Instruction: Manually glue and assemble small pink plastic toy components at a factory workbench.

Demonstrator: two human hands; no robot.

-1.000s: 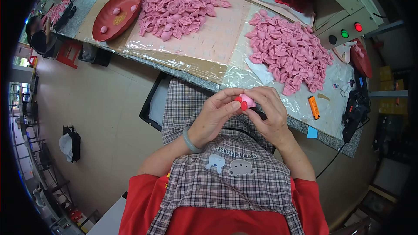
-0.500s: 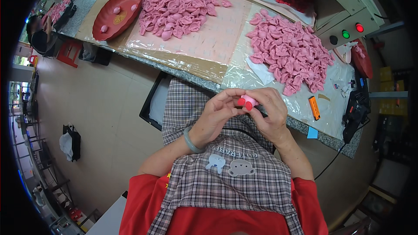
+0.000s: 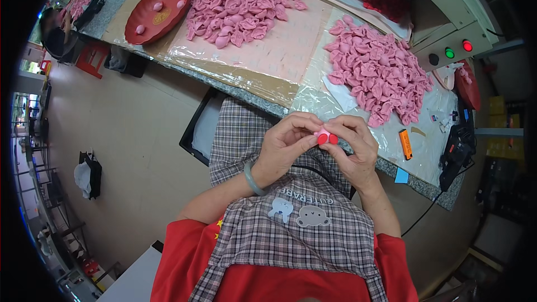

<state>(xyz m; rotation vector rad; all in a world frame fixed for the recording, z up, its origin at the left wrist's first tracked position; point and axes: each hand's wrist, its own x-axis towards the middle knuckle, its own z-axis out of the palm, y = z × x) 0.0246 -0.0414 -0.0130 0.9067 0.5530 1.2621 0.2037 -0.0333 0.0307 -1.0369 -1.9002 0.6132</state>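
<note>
A small pink figurine (image 3: 323,132) with two red oval feet is pinched between my hands above my lap, close to the bench edge. My left hand (image 3: 285,148), with a pale green bangle (image 3: 251,179) at the wrist, closes thumb and fingertips on its left side. On its other side, the thumb and fingers of my right hand (image 3: 358,148) grip it too. The red feet face me, while fingers cover much of the pink body. Beyond my hands, a heap of soft-looking pink pieces (image 3: 380,67) lies on the plastic-covered bench, beside a white paper (image 3: 340,96).
A second pink heap (image 3: 240,5) and a red scalloped plate (image 3: 137,14) with several pink balls are at the far left. An orange box cutter (image 3: 405,144) and a black device (image 3: 458,148) lie at right, below a machine with lit buttons (image 3: 449,53). Another person (image 3: 56,33) sits far left.
The figurine has turned so both red feet now face me side by side. My hands have shifted slightly right, and the left fingers have closed in on the figurine.
</note>
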